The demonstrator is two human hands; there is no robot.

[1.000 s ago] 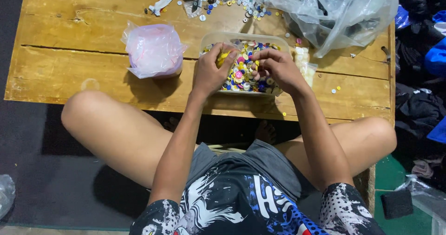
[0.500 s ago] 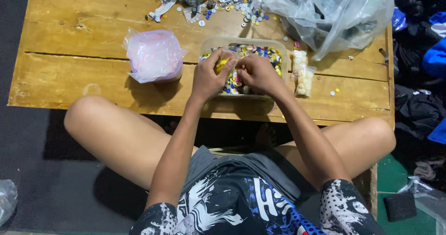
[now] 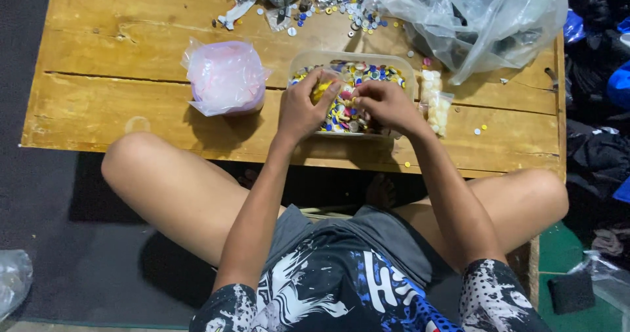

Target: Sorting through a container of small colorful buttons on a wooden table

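A clear plastic tub (image 3: 401,68) full of small coloured buttons sits on the low wooden table (image 3: 111,102) in front of me. My left hand (image 3: 303,107) rests over the tub's left side, fingers curled around a small clear bag with yellow buttons (image 3: 321,90) in it. Close beside it, my right hand (image 3: 384,103) hovers over the middle of the tub with fingertips pinched together, touching the bag's edge. What the right fingers pinch is too small to tell.
A pink bundle in a clear bag (image 3: 225,77) stands left of the tub. A small bag of pale pieces (image 3: 436,101) lies right of it. Loose buttons (image 3: 341,7) and a big crumpled plastic bag (image 3: 479,17) fill the table's far right. My bare knees flank the table edge.
My right hand has drawn left from the tub's right side to meet the left hand. Both hands now sit close together over the small bag.
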